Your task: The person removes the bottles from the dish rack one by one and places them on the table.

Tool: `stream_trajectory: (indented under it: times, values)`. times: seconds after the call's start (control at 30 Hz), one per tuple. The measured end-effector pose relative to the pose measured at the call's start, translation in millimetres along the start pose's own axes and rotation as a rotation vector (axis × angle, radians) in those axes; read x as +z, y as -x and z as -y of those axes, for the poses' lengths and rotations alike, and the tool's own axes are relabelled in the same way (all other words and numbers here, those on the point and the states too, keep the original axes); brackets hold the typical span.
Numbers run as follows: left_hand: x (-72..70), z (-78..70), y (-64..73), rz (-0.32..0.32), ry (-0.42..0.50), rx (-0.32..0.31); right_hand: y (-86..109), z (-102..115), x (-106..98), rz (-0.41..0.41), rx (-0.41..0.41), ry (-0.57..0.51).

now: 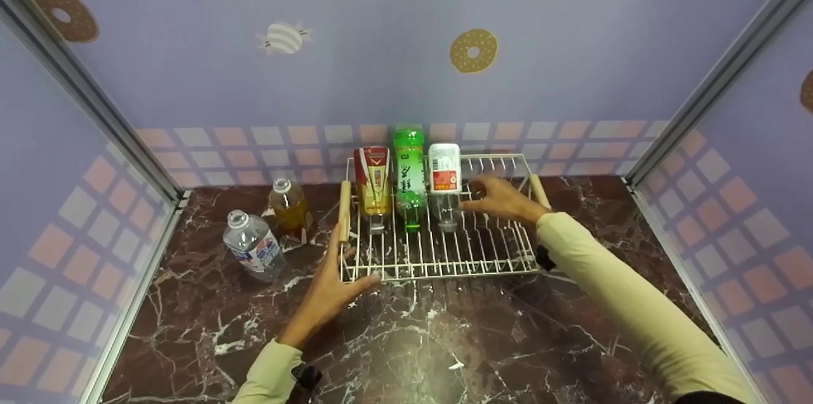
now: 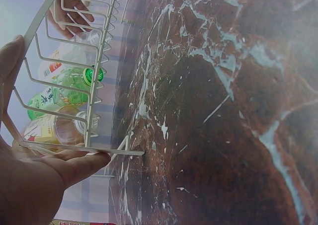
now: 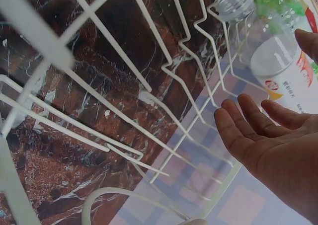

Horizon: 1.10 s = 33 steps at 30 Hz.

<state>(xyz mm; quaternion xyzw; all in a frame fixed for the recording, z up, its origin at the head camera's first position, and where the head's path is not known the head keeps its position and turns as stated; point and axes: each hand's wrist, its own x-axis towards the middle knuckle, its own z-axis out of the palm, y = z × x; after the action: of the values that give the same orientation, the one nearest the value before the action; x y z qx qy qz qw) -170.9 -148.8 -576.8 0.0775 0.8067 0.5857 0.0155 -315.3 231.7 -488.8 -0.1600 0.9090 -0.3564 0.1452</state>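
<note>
A white wire dish rack (image 1: pixel 444 274) with wooden side handles stands on the dark marbled counter. My left hand (image 1: pixel 333 286) holds its front left corner; in the left wrist view, thumb and fingers lie on either side of the wires. Three bottles rest in the rack, necks toward me: a red-and-gold labelled bottle (image 1: pixel 373 181), a green bottle (image 1: pixel 409 178) and a clear bottle with a white-and-red label (image 1: pixel 444 169). My right hand (image 1: pixel 498 199) is just right of the clear bottle, fingers relaxed and holding nothing. In the right wrist view its fingers spread beside the white label.
Left of the rack stand a clear bottle with a blue-and-red label (image 1: pixel 254 245) and a bottle of amber liquid (image 1: pixel 291 210), both upright and uncapped. Purple patterned panels (image 1: pixel 381 74) enclose the counter at the back and sides.
</note>
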Motion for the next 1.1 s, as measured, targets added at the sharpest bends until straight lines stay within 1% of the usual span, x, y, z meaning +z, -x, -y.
stream_trajectory:
  times: [0.1, 0.2, 0.33, 0.43, 0.5, 0.63, 0.8, 0.9, 1.1]
  values:
    - [0.1, 1.1, -0.1, 0.0, -0.004, 0.011, -5.6, -3, 0, 0.008, -0.023, -0.036]
    - [-0.3, 0.9, 0.0, -0.004, -0.007, 0.007, -11.5, -5, 2, 0.022, -0.053, -0.065]
    - [-0.2, -0.7, -0.2, -0.012, -0.013, 0.003, -17.3, -6, 5, 0.029, -0.075, -0.056]
    - [0.4, -2.4, 0.2, -0.013, -0.014, 0.002, -20.0, -6, 7, 0.028, -0.078, -0.029]
    - [0.7, -3.1, 0.7, -0.014, -0.011, -0.004, -21.7, -6, 8, 0.039, -0.079, -0.032]
    - [1.1, -2.8, 0.8, -0.014, -0.012, -0.006, -25.7, -4, 12, 0.071, -0.086, -0.083]
    - [1.6, -2.0, 0.6, -0.013, 0.002, 0.004, -30.7, -4, 16, 0.084, -0.1, -0.145]
    - [1.7, -1.5, 0.9, -0.014, 0.006, -0.003, -32.6, -5, 19, 0.09, -0.099, -0.164]
    - [2.7, -1.7, 1.6, -0.024, 0.004, -0.016, -31.0, -3, 19, 0.069, -0.076, -0.188]
